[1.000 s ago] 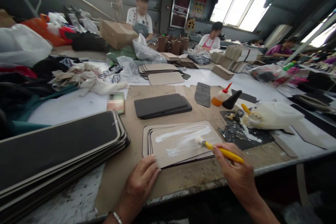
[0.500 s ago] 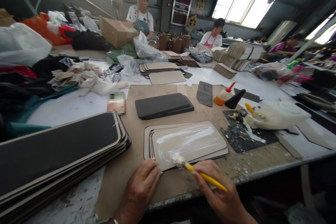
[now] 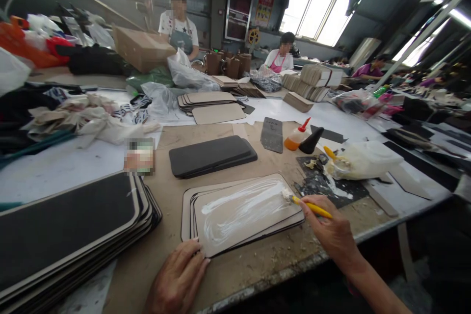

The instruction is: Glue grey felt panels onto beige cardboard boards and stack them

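Observation:
My right hand (image 3: pixel 333 231) is closed around a yellow-handled brush (image 3: pixel 309 206). Its white bristles touch the right end of the top brown board (image 3: pixel 253 221), which lies on a small stack and is smeared with white glue. My left hand (image 3: pixel 178 279) lies flat with fingers stretched out, pressing on the table at the board's near left corner.
A stack of dark panels (image 3: pixel 211 156) lies behind the board. A tall pile of long black panels (image 3: pixel 69 228) sits at the left. An orange glue bottle (image 3: pixel 296 136), a black cone (image 3: pixel 311 141) and a white glue bag (image 3: pixel 362 159) stand at the right. Other people work farther back.
The brush swept from the board's near middle to its far right end. My head turned, shifting the whole scene left. My left hand stays at the board's corner.

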Motion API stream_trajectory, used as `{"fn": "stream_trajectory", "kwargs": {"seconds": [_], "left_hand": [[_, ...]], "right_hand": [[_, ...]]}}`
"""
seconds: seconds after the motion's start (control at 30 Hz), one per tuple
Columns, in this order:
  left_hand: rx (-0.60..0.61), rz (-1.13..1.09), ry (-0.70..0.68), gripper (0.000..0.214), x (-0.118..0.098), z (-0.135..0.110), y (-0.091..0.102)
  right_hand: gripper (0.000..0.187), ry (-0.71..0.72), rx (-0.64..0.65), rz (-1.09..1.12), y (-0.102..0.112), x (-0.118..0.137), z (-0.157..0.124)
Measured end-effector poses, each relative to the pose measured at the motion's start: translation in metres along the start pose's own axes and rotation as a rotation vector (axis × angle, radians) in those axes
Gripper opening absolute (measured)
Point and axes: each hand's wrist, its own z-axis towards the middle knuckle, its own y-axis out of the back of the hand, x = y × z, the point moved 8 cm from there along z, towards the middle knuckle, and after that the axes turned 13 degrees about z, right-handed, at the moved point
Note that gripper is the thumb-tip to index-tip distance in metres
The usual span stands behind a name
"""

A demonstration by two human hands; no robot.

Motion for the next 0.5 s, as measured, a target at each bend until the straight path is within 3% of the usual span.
{"fn": "stream_trajectory", "kwargs": {"seconds": [0.1,0.27,0.5], "left_hand": [[-0.007,-0.017,0.040,0.016,0.000,0.003,0.002],[-0.030,-0.028,0.127,0.015,-0.001,0.011,0.010],[-0.011,-0.021,0.140,0.014,-0.002,0.014,0.010]], "right_hand": [[0.012,-0.048,0.059,0.106,-0.014,0.016,-0.002],[0.009,-0.031,0.041,0.200,-0.028,0.036,0.008],[0.006,-0.045,0.141,0.430,-0.077,0.059,0.022]]}}
